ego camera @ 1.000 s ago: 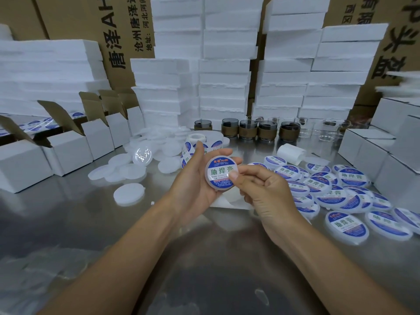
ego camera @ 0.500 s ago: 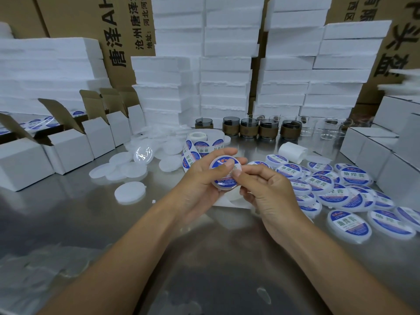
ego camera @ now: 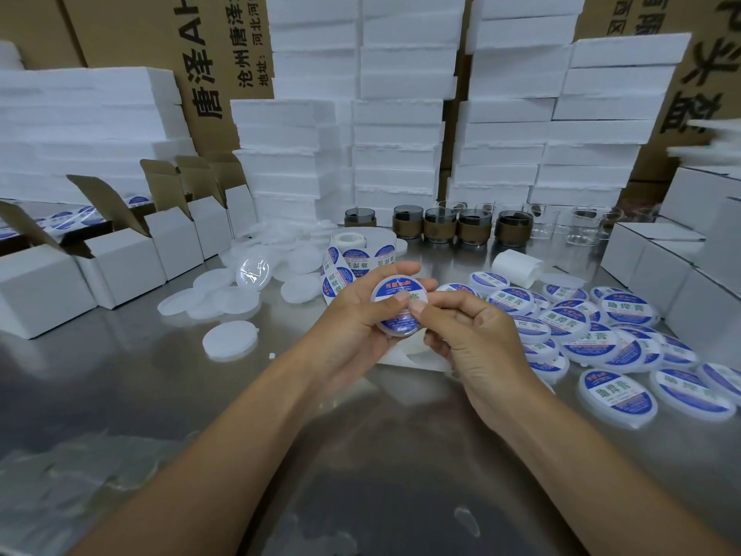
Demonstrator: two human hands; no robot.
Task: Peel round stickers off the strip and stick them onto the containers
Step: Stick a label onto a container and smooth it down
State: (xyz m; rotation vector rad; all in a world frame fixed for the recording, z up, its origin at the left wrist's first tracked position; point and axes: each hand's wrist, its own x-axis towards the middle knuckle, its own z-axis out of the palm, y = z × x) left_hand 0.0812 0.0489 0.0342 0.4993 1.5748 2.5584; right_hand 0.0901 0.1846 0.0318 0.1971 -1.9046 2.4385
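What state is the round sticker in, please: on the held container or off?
On: the sticker covers the container, and thumbs of left hand and right hand press it.

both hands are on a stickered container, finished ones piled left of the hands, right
No. The head view shows the left hand and right hand on the stickered container, but the finished ones lie piled to the right of the hands.

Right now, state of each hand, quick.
Left hand: holds the stickered container, fingers curled round it.
Right hand: pinches the same container's edge, thumb pressing on the sticker.
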